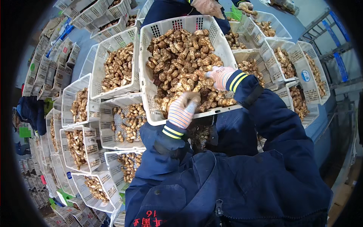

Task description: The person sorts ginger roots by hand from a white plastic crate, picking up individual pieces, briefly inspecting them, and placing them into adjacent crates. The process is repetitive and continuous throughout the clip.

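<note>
In front of me is a white perforated plastic crate heaped with brown-and-cream mushrooms that look like matsutake. Striped knit gloves cover both hands. My left hand is over the near side of the heap with its fingers curled; whether a mushroom is inside them is hidden. Farther right, my right hand reaches in over the crate's right wall. Its fingertips touch a pale mushroom on the heap, and I cannot tell if they grip it.
On the left, more white crates hold mushrooms, and others stand at the right. Across from me sits a person with a gloved hand by the far rim and another hand holding a mushroom. A metal rack stands far right.
</note>
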`<state>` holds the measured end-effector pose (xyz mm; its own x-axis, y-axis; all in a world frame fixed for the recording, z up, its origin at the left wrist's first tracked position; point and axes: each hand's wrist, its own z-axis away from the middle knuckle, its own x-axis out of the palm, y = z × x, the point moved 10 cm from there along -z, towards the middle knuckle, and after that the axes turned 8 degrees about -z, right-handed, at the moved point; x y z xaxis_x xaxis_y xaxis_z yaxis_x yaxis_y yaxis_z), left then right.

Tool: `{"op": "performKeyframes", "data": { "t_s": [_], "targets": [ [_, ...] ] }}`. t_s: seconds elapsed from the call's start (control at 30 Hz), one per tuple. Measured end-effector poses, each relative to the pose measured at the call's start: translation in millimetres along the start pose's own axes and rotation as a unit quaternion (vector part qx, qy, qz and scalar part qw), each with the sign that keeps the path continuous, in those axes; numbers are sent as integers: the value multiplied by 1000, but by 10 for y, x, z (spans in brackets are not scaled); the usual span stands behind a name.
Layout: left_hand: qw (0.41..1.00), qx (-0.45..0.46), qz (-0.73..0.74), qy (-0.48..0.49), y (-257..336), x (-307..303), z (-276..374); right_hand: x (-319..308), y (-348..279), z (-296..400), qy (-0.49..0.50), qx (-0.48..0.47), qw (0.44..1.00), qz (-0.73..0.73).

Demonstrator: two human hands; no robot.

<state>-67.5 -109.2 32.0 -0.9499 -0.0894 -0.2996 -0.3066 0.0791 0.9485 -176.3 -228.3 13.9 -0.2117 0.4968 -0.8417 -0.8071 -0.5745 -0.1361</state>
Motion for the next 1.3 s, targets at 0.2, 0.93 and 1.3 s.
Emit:
{"op": "performKeyframes", "data": {
  "t_s": [0.2, 0.93, 1.3],
  "targets": [
    [844, -158, 510, 43, -556, -149, -54, -335, 59, -132, 42, -21, 996, -81],
    [804, -118, 580, 57, -558, -301, -42, -887, -31, -435, 145, -109, 971, -154],
    [768, -116, 626, 64, -322, -338, 11, -291, 351, -1027, 3, 82, 996, 37]
  ]
}}
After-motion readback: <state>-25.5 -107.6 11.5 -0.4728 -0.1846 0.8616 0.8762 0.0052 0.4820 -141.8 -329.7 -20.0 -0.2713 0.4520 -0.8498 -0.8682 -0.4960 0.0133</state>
